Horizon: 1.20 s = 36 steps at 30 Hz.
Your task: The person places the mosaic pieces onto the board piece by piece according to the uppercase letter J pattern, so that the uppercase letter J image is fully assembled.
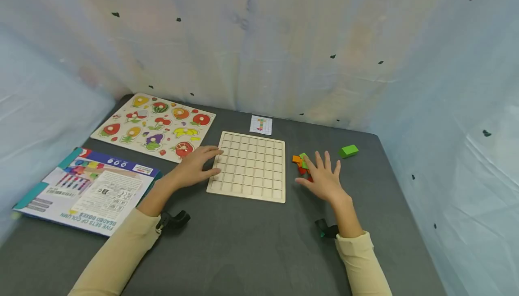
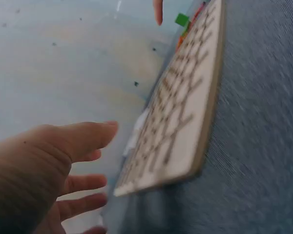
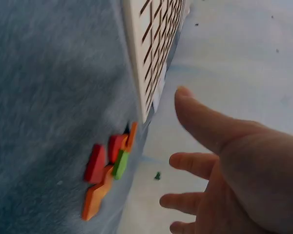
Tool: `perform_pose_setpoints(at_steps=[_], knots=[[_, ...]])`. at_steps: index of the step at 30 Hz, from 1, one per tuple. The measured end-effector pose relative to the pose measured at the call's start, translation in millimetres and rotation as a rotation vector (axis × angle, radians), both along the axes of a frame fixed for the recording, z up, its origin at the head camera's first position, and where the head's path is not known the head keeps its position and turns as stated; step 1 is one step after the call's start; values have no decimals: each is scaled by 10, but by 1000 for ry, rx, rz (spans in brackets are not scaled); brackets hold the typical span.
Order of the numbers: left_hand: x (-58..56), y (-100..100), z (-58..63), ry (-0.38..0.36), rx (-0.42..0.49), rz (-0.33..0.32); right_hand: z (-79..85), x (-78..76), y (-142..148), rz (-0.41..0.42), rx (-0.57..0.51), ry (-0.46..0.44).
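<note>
A wooden grid board (image 1: 249, 166) with square cells lies mid-table. My left hand (image 1: 197, 166) is at the board's left edge, fingers spread; in the left wrist view the thumb and fingers (image 2: 88, 183) stand apart from the board with nothing between them. Over the small pile of coloured tiles on the right hovers my right hand (image 1: 323, 179), its fingers fanned out. The right wrist view shows the pile uncovered: red tiles (image 3: 94, 164), orange tiles (image 3: 95, 197) and a green tile (image 3: 120, 164) lie on the table, apart from the hand.
A green block (image 1: 348, 151) lies right of the pile. Behind the board is a small card (image 1: 261, 125) with a coloured J pattern. A fruit peg puzzle (image 1: 170, 112) and a beaded-box package (image 1: 89, 188) lie on the left. Fabric walls (image 1: 259, 52) surround the table.
</note>
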<state>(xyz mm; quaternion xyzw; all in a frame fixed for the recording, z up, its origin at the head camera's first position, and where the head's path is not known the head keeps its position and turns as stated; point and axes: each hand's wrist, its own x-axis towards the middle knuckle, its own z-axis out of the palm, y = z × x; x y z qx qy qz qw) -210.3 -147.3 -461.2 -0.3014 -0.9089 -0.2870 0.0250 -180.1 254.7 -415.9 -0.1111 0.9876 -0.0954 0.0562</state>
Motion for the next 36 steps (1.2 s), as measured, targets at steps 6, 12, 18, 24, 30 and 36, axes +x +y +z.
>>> perform_pose_setpoints(at_steps=[6, 12, 18, 24, 30, 36], knots=[[-103, -8, -249, -47, 80, 16, -68, -119, 106, -12, -64, -34], [-181, 37, -393, 26, 109, 5, -100, -286, 167, -13, -100, -25], [-218, 58, -503, 88, 132, 6, -97, -393, 197, -5, -130, -3], [-223, 56, -523, 97, 123, 4, -78, -458, 159, 20, -142, -7], [-215, 65, -513, 96, 131, -24, -72, -494, 132, 35, -141, -20], [-209, 81, -491, 90, 136, -40, -73, -550, 205, 44, -150, -50]])
